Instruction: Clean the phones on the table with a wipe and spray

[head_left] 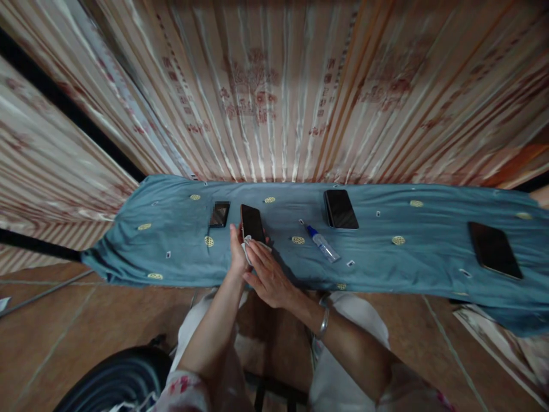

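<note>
The phone [251, 222] being handled lies on the blue cloth [386, 260], and everything else is best placed from it. Its long axis runs away from the person, the far end tipped slightly left, the near end pointing back at the two hands. Both hands meet at that near end, so the phone lies straight ahead of them, not off to either side.

The left hand [237, 252] comes up along the phone's left edge, fingers curled around the near left corner and steadying it. The right hand [269, 274] comes in from the right and lies flat, fingers extended together, pressing a small white cloth [253, 245] onto the near end of the glass. The white cloth sits between the two hands, partly under the right fingertips. The two hands touch or nearly touch there; I cannot tell which. The left hand is the nearer to the phone's body; the right reaches it only through the white cloth.

Just left of the phone is a smaller dark phone [219, 213]. To its right lies a small spray bottle [322, 243], on its side and slanted. Further right is a black phone [340, 209], and well apart at the right end another one [494, 249]. A bangle [323, 321] circles the right wrist.
</note>
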The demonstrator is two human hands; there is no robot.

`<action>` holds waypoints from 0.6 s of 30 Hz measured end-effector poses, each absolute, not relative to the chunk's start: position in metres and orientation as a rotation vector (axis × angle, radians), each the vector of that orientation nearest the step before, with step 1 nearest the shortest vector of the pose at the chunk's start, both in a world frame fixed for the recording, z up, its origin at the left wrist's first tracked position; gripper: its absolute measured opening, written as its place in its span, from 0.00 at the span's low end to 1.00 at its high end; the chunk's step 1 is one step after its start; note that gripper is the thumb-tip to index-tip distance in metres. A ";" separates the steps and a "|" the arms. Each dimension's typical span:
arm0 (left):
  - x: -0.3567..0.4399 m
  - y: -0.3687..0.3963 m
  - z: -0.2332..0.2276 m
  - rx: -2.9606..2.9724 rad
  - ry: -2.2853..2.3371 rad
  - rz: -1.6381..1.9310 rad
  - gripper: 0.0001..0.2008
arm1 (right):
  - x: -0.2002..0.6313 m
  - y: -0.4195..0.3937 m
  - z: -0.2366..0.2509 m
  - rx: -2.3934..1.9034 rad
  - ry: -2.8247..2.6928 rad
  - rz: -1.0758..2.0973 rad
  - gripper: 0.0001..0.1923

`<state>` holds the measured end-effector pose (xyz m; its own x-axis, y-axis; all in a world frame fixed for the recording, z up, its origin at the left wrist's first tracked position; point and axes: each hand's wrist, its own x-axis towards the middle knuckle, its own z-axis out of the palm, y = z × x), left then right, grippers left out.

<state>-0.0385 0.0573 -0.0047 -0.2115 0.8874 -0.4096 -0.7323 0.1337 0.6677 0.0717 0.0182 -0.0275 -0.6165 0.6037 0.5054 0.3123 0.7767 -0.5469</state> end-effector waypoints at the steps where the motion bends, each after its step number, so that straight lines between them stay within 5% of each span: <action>1: -0.040 0.058 -0.003 0.214 0.982 1.500 0.29 | 0.073 0.018 -0.026 -0.683 -2.280 0.518 0.31; 18: -0.036 0.061 0.002 0.131 0.928 1.625 0.16 | 0.082 0.044 -0.036 -1.084 -2.231 0.494 0.29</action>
<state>-0.0365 0.0614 0.0017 -0.2939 0.8714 -0.3929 -0.7812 0.0178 0.6240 0.0817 0.0436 -0.0363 -0.4846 0.7995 0.3548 0.5750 0.5968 -0.5596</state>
